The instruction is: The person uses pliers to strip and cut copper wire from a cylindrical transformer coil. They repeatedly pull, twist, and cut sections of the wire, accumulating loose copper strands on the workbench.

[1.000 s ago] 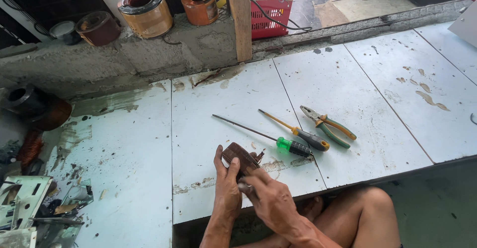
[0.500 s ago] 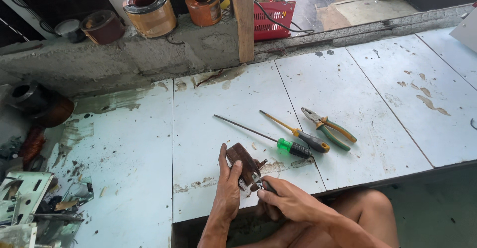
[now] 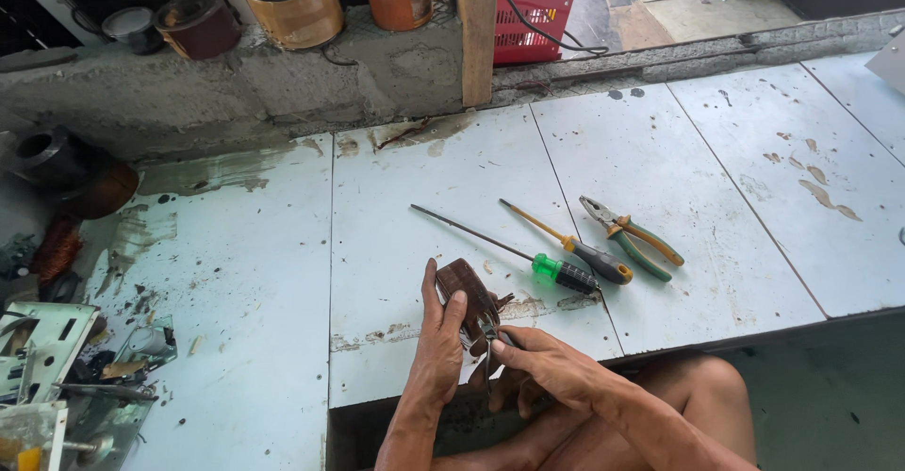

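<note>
1. Pale blue tiled floor (image 3: 236, 273), stained and chipped, filling mid frame below a rough concrete ledge (image 3: 283, 84); copper wire coils (image 3: 292, 0) along the top.
2. Left hand (image 3: 441, 339) wrapped around a small brown wound coil block (image 3: 467, 287), low centre of frame, at the floor's front edge.
3. Right hand (image 3: 542, 367) pinched at the block's lower end, fingertips closed on something small; exactly what, cannot tell.
4. Probably compact, stiff and fairly dense; fine wire ends likely fragile, so best gripped by the flat sides.
5. Right of the block: green-handled screwdriver (image 3: 556, 271), yellow-shafted screwdriver (image 3: 584, 254), pliers (image 3: 632, 235), all lying untouched.
6. Lower left: metal scrap and parts (image 3: 47, 358).
</note>
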